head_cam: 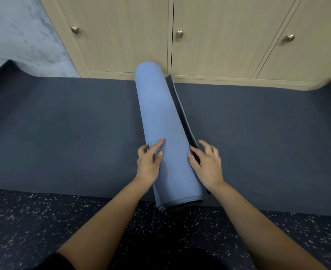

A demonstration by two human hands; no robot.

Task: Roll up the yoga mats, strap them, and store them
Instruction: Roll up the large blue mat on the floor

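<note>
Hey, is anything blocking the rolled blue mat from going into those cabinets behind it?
Only the cabinet doors, all shut. The blue roll lies on the dark mat, far end near the cabinets; nothing else visible between.

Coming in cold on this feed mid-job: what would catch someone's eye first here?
The light blue rolled mat dominates the centre, lying lengthwise from the person toward the pale wooden cupboards. It sits on a dark mat spread flat across the floor. At its near end, the left hand rests on the roll's left side and the right hand on its right, beside a loose dark edge.
</note>
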